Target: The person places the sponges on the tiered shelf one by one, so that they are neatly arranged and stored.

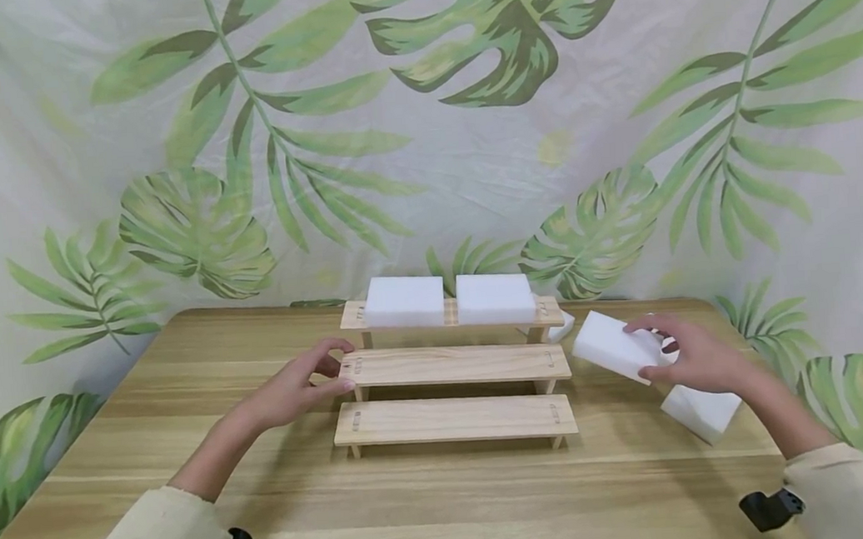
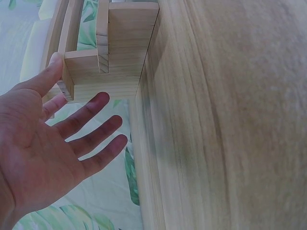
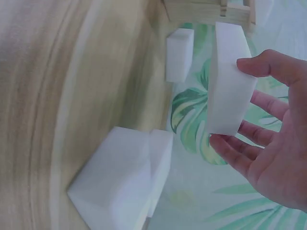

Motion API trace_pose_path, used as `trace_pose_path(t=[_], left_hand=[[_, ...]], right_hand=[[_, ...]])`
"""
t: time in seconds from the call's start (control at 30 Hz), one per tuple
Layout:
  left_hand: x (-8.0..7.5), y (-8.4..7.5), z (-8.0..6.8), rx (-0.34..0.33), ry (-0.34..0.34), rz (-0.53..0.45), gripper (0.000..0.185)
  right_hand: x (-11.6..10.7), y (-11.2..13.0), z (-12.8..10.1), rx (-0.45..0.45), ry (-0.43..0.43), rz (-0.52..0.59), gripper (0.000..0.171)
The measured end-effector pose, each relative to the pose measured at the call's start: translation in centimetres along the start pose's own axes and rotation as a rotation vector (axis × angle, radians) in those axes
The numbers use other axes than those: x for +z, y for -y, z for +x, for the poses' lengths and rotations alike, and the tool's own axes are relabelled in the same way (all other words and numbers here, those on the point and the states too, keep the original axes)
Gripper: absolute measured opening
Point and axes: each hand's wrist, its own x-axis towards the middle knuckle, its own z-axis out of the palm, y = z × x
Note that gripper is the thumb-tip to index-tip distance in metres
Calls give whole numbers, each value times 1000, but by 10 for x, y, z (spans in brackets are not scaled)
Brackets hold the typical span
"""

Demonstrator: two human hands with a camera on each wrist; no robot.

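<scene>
The right hand holds a white foam block in the air, just off the right end of a three-step wooden riser that stands in the middle of the wooden table. In the right wrist view the thumb lies along one edge of the block and the fingertips curl round the opposite edge, so the block is pinched between them and tilted — one corner points down toward the table.

The left hand is at the left end of the riser's middle step. The left wrist view shows the palm spread and the fingers straight and apart, with the thumb tip against the end of the step; the hand holds nothing. The riser lies between the two hands, and the held block is well apart from the left hand.

On the top step two more foam blocks sit side by side, the left one and the right one, nearly touching. The middle and bottom steps carry none. Another white block lies on the table just below the right hand — near the table's right edge — and a small piece of white foam shows behind the riser's right end. A leaf-patterned cloth hangs behind the table.
</scene>
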Motion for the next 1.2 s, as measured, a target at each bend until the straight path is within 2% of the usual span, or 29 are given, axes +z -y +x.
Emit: trace_pose_path(t=[0.33, 0.73, 0.97, 1.2], left_hand=[[1, 1, 1, -7, 3, 0, 48], [0, -4, 0, 6, 8, -6, 49], [0, -5, 0, -6, 2, -2, 47], [0, -7, -1, 1, 5, -6, 49]], right_hand=[[-12, 5, -1, -57, -20, -19, 50], [-19, 16, -2, -125, 0, -34, 54], [-20, 23, -1, -137, 34, 2, 52], [-16, 30, 2, -211, 64, 50, 53]])
